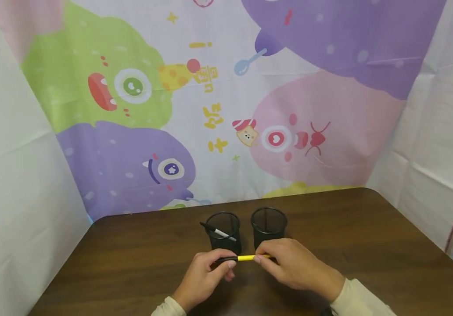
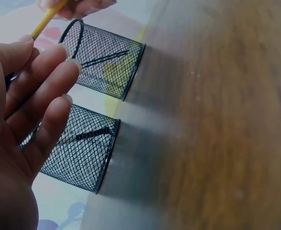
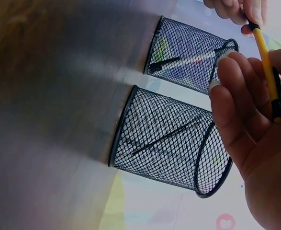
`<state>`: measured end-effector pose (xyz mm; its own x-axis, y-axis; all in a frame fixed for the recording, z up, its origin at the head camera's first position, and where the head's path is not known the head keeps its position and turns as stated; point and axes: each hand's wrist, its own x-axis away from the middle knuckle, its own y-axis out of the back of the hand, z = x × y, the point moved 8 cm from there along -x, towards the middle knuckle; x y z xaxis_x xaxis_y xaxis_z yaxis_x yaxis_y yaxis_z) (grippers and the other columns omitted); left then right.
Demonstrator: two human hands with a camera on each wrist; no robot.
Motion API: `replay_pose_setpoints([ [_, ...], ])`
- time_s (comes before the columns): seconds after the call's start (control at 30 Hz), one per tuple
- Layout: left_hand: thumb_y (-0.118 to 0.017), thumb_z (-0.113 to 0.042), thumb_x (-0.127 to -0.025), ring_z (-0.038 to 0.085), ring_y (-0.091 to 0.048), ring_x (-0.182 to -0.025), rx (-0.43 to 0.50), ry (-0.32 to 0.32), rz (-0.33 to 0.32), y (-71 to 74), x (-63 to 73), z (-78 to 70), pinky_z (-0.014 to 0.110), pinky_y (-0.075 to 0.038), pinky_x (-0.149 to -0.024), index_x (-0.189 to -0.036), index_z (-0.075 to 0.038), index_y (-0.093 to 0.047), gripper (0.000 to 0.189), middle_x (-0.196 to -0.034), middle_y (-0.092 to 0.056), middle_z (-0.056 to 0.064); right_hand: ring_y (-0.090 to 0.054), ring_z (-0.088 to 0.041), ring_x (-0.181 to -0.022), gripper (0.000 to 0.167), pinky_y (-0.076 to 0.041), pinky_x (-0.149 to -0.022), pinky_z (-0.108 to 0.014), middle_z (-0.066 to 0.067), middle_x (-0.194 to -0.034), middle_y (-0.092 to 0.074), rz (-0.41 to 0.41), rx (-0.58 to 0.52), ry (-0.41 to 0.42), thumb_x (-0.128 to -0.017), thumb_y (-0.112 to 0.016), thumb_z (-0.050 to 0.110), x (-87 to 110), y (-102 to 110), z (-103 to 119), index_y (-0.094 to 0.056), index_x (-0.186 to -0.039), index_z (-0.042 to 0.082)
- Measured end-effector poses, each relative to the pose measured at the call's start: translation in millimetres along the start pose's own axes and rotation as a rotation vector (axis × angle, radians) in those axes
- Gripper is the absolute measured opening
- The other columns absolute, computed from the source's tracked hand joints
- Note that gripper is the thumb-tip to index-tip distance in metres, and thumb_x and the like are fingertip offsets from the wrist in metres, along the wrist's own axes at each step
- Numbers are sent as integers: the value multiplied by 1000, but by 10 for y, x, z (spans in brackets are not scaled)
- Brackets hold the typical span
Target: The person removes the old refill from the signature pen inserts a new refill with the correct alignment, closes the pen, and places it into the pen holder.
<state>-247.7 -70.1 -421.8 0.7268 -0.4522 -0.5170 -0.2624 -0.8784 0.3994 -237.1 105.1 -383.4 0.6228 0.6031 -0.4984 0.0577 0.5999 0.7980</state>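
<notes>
A yellow pen (image 1: 246, 258) with black ends lies level between both hands, over the near side of the table. My left hand (image 1: 206, 276) pinches its black end between thumb and forefinger. On the yellow barrel, the thumb and fingertips of my right hand (image 1: 295, 265) grip from the other side. In the right wrist view the pen's rear end (image 3: 278, 103) shows a black part and a small yellow tip. Just beyond the hands stand two black mesh pen holders, the left one (image 1: 225, 245) and the right one (image 1: 266, 236).
A white pen with a black end (image 1: 221, 232) leans in the left holder. Inside the right holder a thin dark stick (image 3: 166, 135) slants. The brown wooden table (image 1: 139, 259) meets a cartoon-printed cloth (image 1: 218, 175) behind, with white sheets at both sides.
</notes>
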Motion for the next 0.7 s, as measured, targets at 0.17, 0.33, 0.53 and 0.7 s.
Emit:
replay_pose_setpoints([
  [0.17, -65, -11, -98, 15, -70, -66, 13, 19, -11, 32, 8, -38, 32, -60, -60, -108, -6, -69, 12, -78, -70, 8, -48, 2, -62, 10, -45, -58, -18, 22, -74, -51, -6, 11, 27, -99, -65, 28, -35, -6, 20, -68, -92, 22],
  [0.33, -65, -3, -96, 18, -69, -62, -19, 54, -17, 35, -25, -215, 33, -59, -59, -104, 0, -69, 10, -76, -70, 16, -48, 1, -64, 9, -46, -60, -19, 22, -75, -52, 2, 21, 11, -99, -66, 29, -44, 8, -15, -68, -92, 23],
  [0.53, -65, -1, -95, 19, -68, -60, -16, 41, -4, 25, -49, -336, 34, -59, -58, -103, 2, -69, 9, -74, -69, 17, -48, 2, -64, 6, -46, -60, -20, 23, -76, -53, -3, 13, -6, -97, -69, 27, -24, 22, -32, -68, -92, 23],
  [0.7, -65, 0, -95, 20, -68, -60, -16, 34, 3, 25, -46, -354, 35, -59, -58, -102, 2, -69, 8, -74, -69, 17, -49, 1, -64, 5, -46, -60, -20, 23, -75, -53, -27, 29, 15, -95, -71, 25, -11, 23, 2, -68, -91, 23],
])
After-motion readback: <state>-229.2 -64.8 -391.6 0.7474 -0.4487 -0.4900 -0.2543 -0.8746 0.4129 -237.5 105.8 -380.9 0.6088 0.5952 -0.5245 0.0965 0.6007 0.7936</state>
